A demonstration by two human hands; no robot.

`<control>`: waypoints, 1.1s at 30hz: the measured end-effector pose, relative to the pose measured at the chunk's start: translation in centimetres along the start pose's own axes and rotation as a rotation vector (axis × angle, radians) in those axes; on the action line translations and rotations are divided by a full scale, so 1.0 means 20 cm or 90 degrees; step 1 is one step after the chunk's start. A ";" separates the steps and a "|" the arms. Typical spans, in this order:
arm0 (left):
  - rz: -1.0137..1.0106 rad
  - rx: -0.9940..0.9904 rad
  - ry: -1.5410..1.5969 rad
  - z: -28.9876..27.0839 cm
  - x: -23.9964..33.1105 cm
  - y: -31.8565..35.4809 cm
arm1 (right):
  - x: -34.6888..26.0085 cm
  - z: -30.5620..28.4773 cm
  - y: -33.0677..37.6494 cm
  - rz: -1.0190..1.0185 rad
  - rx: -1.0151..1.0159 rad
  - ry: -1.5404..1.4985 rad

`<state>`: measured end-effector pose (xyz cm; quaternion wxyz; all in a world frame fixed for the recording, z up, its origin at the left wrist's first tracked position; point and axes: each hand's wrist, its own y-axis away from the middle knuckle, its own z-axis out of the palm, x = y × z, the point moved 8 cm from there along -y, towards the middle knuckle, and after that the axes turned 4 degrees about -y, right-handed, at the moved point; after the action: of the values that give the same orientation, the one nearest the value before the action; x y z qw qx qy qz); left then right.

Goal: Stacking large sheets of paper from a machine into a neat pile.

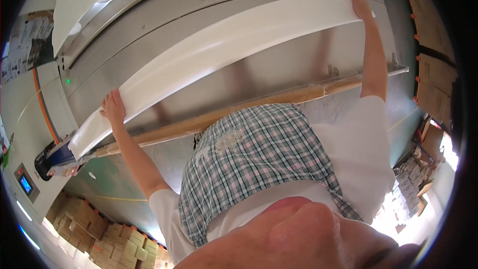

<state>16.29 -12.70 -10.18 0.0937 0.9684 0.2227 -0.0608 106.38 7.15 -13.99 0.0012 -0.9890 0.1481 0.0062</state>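
Observation:
A long white sheet (234, 45) lies across the slanted steel bed (279, 69) of a large machine. My left hand (113, 108) grips its lower left edge. My right hand (359, 4) holds the far upper right end. Both arms are stretched wide apart, and the sheet bows between them. My checked apron and white shirt fill the lower middle of the view.
A wooden strip (279, 100) runs along the machine's front edge. A control panel with a small blue screen (26, 185) sits at the lower left. Stacked cardboard boxes (99, 229) stand on the floor below, with more cartons (433, 55) at the right.

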 end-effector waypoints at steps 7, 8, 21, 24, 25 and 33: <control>0.041 -0.036 -0.117 0.04 -0.02 0.03 | 0.14 0.29 -0.17 0.113 -0.295 -0.484; 0.033 -0.030 -0.107 0.07 -0.09 0.05 | 0.11 0.31 -0.15 0.134 -0.343 -0.533; 0.012 0.306 0.165 -0.16 -0.28 0.63 | -0.93 0.02 1.08 -0.416 -0.529 -0.257; 0.063 0.301 0.230 -0.16 -0.14 0.81 | -1.21 -0.03 1.24 -0.398 -0.549 -0.253; 0.095 0.274 0.235 -0.26 -0.13 0.83 | -1.38 -0.16 1.28 -0.547 -0.509 -0.232; 0.113 0.184 0.183 -0.30 -0.05 0.92 | -1.83 -0.22 1.40 -0.702 -0.661 -0.289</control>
<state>24.00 -28.11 -1.24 -0.0740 0.9863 0.1367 0.0549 63.19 -8.99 -9.13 -0.4274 -0.7682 -0.3894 0.2748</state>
